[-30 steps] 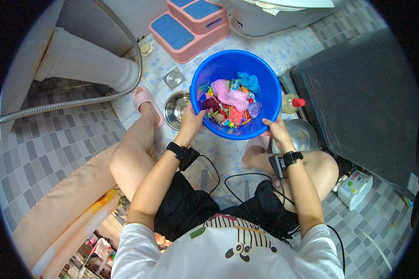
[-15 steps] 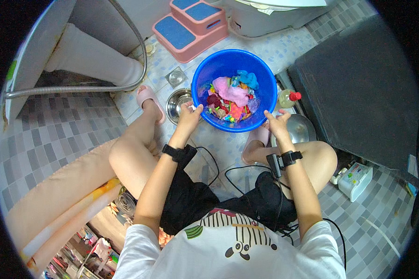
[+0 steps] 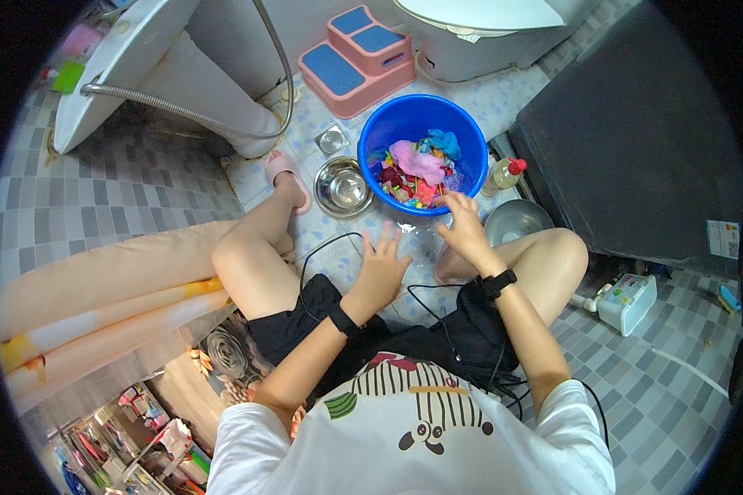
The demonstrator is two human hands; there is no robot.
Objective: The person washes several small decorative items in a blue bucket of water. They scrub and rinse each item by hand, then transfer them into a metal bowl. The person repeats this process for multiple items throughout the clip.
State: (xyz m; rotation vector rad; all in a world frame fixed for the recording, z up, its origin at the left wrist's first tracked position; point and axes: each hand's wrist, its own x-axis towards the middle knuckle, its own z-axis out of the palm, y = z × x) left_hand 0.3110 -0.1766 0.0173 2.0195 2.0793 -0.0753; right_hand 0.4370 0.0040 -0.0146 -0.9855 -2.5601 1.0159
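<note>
A blue plastic basin (image 3: 371, 177) stands on the tiled floor in front of me. In it lies a mixed pile of small colourful cloth pieces (image 3: 419, 163), pink, light blue, red and orange. My left hand (image 3: 378, 271) hangs in the air between my knees with its fingers spread, holding nothing. Close to the basin's near right rim is my right hand (image 3: 467, 228), its fingers apart and their tips over the edge. Whether those fingertips touch the rim I cannot tell. A black strap circles each wrist.
Left of the basin sits a steel bowl (image 3: 343, 188) beside a floor drain (image 3: 332, 140). A bottle with a red cap (image 3: 504, 175) and a metal basin (image 3: 517, 223) stand at the right. A pink step stool (image 3: 357, 66) is behind. Black cables (image 3: 437, 322) cross my lap.
Both hands have come off the basin's sides. My left hand has drawn back toward me, and my right hand has shifted left along the near rim.
</note>
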